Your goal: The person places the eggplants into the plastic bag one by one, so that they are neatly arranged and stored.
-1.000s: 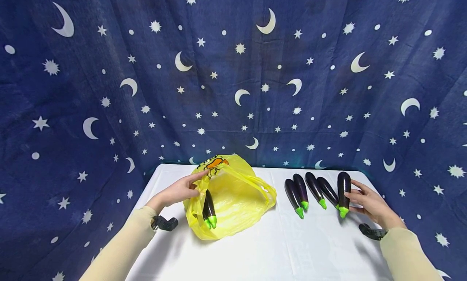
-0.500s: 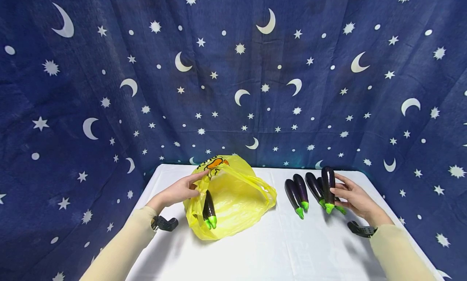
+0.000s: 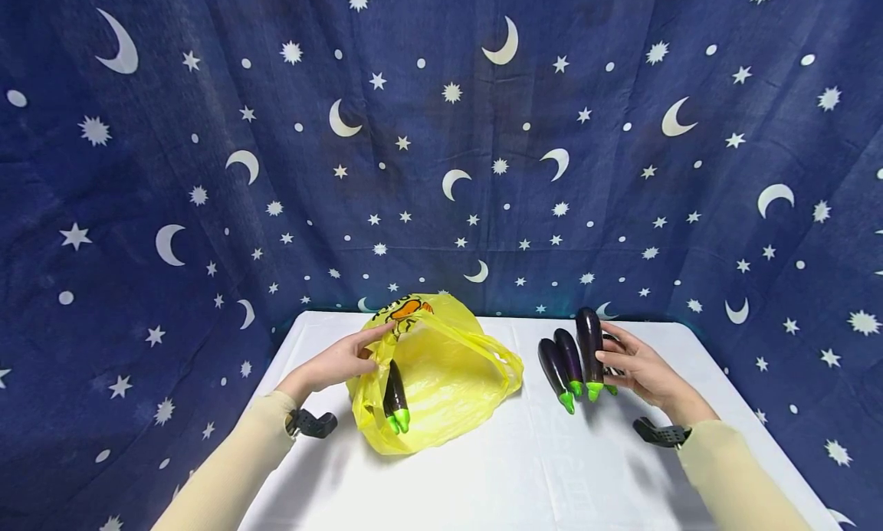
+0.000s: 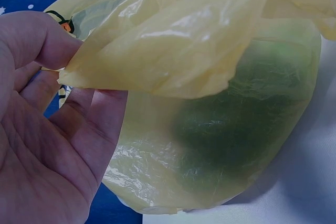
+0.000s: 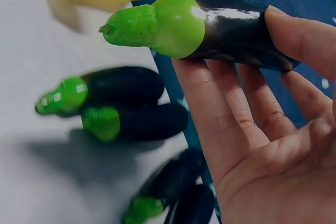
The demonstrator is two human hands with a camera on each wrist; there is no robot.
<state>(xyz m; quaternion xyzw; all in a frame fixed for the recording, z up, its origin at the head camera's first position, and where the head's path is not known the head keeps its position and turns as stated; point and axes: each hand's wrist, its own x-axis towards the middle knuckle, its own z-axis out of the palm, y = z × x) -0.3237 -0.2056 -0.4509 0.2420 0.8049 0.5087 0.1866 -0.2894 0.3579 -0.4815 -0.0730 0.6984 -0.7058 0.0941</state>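
A yellow plastic bag (image 3: 455,393) lies with its mouth spread on the table, and my left hand (image 3: 345,358) pinches its rim at the left. Inside that mouth, eggplants (image 3: 395,397) with green stem ends show; from the left wrist view they are dark shapes through the film. My right hand (image 3: 645,368) holds a dark purple eggplant (image 3: 589,351) between thumb and fingers, raised above the table. In the right wrist view the held eggplant (image 5: 231,30) has its green cap pointing left. Two eggplants (image 3: 555,370) lie just left of it; others are partly hidden behind the hand.
A white cloth covers the table (image 3: 497,477). Behind it hangs a dark blue curtain (image 3: 414,171) printed with moons and stars. Black wrist straps (image 3: 313,422) sit on both arms.
My right hand has lifted the eggplant and carried it left, passing over the other eggplants. My left hand stays on the bag's rim.
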